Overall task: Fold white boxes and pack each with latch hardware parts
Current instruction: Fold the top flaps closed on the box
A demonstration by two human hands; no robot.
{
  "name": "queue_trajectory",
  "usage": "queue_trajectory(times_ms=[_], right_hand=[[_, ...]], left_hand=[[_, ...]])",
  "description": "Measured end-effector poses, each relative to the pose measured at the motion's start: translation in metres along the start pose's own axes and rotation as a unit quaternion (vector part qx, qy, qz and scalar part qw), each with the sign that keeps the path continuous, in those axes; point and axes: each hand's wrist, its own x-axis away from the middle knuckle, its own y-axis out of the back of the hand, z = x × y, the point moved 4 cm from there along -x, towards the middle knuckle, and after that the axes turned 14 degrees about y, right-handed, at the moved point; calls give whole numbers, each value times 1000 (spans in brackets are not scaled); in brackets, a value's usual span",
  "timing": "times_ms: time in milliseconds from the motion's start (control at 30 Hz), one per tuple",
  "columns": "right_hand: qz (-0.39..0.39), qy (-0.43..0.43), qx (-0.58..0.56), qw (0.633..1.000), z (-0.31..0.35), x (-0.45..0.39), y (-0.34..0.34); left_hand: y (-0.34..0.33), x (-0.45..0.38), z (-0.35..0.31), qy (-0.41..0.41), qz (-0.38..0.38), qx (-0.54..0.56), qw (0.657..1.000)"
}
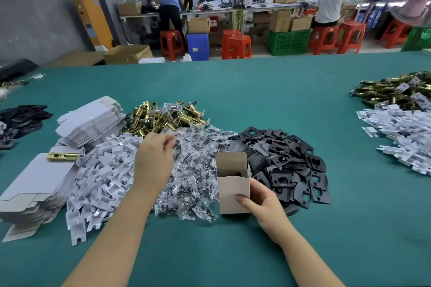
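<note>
right now your right hand (261, 202) grips the open white box (233, 190) by its near right corner, thumb on the front face, fingers curled round the side. box stands upright on the green worktop (233, 81), top flap up, something dark inside; can't tell which part. your left hand (155, 158) is over the heap of clear screw bags (193, 170), fingertips curled and pinching at a bag at the far edge of the pile. black strike plates (291, 163) lie heaped just right of the box, touching it from behind. white card inserts (102, 177) are piled left of the bags. brass latch bolts (163, 116) sit heaped far of the bags. flat white box blanks (35, 184) are stacked at near left, one brass latch (63, 155) lying on top; a second stack (91, 121) lies behind it. another pile of latches and inserts (401, 109) sits well apart at far right.
</note>
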Motion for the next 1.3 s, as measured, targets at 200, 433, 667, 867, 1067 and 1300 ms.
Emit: queue_trajectory(times_ms=[200, 433, 667, 867, 1067, 1300], right_hand=[[2, 3, -8, 1000, -1, -1, 0], [11, 13, -32, 999, 3, -1, -2], [9, 11, -50, 999, 4, -2, -2], [9, 8, -55, 998, 3, -1, -3], [14, 17, -66, 998, 8, 0, -4], [14, 23, -59, 998, 10, 0, -5]], left_hand=[[9, 26, -57, -24, 217, 204, 954], [-25, 53, -83, -137, 200, 64, 968], [-34, 58, -82, -162, 184, -12, 969], [-35, 59, -83, -170, 221, -69, 958], [-40, 64, -86, -195, 254, -110, 941], [-23, 60, -87, -204, 195, -90, 955]])
